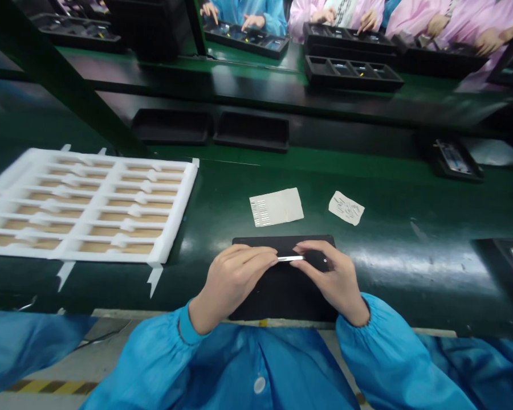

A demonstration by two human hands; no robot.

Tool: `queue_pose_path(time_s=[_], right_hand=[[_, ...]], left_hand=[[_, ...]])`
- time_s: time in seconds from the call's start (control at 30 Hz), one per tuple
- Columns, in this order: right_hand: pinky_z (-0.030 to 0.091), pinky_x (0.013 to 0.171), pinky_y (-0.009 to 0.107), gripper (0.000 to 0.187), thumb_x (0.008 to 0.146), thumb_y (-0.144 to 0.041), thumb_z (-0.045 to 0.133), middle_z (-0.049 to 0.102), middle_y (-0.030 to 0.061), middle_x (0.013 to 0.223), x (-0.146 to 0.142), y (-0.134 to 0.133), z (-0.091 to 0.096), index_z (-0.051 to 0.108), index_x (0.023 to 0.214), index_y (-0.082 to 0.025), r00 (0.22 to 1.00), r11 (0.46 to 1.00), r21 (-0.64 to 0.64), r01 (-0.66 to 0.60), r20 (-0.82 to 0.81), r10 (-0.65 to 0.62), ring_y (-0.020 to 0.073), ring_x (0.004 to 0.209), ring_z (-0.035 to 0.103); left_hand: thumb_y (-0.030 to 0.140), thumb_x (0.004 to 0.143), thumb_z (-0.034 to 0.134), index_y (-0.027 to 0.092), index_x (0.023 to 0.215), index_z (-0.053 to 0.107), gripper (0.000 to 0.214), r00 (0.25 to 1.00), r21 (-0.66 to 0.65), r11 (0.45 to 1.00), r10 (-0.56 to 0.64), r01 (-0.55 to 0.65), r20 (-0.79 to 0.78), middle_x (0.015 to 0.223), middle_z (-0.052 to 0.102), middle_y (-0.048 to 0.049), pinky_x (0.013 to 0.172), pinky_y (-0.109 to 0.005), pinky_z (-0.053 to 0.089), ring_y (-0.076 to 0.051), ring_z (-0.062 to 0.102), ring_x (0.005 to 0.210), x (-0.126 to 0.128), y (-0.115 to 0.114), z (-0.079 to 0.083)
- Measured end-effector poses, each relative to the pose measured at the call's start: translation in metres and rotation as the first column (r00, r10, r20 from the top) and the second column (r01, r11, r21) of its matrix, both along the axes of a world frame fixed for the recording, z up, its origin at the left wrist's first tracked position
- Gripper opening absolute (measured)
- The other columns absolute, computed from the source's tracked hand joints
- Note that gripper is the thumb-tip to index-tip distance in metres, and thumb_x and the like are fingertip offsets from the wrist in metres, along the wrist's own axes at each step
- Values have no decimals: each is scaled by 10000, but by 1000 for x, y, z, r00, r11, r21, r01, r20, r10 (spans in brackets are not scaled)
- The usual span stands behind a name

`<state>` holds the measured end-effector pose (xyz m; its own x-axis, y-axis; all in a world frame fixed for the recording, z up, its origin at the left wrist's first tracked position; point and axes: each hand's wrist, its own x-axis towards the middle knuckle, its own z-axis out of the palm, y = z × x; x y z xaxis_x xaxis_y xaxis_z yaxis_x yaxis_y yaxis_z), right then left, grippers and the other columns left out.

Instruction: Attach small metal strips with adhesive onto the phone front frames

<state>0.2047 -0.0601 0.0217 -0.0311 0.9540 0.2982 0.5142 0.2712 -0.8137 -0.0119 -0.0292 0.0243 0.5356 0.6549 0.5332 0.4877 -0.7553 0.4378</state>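
Between my two hands is a thin, flat, silvery-white piece (290, 258), seen edge-on; its exact kind does not show. My left hand (238, 274) pinches its left end with the fingertips. At the other end, the thumb and fingers of my right hand (331, 276) close on it. Both hands are over a black mat (282, 290) at the bench's front edge. A small pale sheet with rows of little strips (277, 207) lies just beyond the mat. To its right rests a paper scrap with several tiny dark slivers (346, 208).
A white foam tray with slots (106, 205) is on the left. Two black trays (251, 131) stand farther back. Black holders with devices (453, 156) are on the right. Across the green bench, co-workers' hands (253, 21) are over black compartment trays (353, 73). A green post (68, 80) slants at left.
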Motion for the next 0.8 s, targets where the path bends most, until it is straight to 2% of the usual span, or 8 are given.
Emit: queue_pose_path(time_s=[0.2, 0.33, 0.6, 0.7, 0.8], right_hand=[[564, 794, 269, 161, 818, -206, 744, 732, -14, 903, 2, -1, -9, 678, 960, -243, 997, 1000, -5, 27, -72, -27, 146, 840, 696], [557, 780, 286, 130, 839, -176, 719, 723, -2, 897, 2, 1, -11, 685, 949, -235, 997, 998, 50, -25, -74, 29, 151, 847, 678], [558, 759, 315, 179, 840, -103, 698, 714, 14, 900, 5, -1, -12, 691, 965, -231, 986, 985, 123, -120, -103, 133, 158, 853, 658], [557, 758, 326, 200, 878, -87, 637, 700, 29, 918, 5, -3, -12, 710, 980, -243, 987, 979, 146, -142, -52, 151, 165, 874, 648], [556, 761, 340, 317, 921, -77, 546, 694, 53, 990, 4, -5, -12, 707, 1111, -274, 981, 963, 201, -178, 113, 157, 177, 909, 635]], left_hand=[[72, 926, 570, 157, 1082, 621, 186, 996, 76, 996, -28, 35, -89, 1069, 747, -51, 821, -315, 540, -170, 716, 948, -3, 2, 2], [48, 939, 518, 141, 1078, 610, 191, 989, 76, 996, -36, 47, -141, 1092, 735, -64, 828, -315, 547, -176, 706, 962, -2, 1, 9], [104, 978, 450, 158, 1052, 614, 189, 969, 61, 995, -62, 79, -241, 1051, 744, -44, 744, -316, 559, -185, 718, 877, 0, 3, 21], [98, 968, 471, 163, 1047, 614, 176, 974, 41, 996, -72, 83, -216, 1043, 745, -38, 762, -308, 557, -174, 717, 891, 0, 4, 20], [113, 960, 511, 168, 1037, 621, 145, 981, 3, 997, -75, 77, -180, 1026, 747, -27, 787, -301, 553, -166, 715, 921, 1, 4, 16]])
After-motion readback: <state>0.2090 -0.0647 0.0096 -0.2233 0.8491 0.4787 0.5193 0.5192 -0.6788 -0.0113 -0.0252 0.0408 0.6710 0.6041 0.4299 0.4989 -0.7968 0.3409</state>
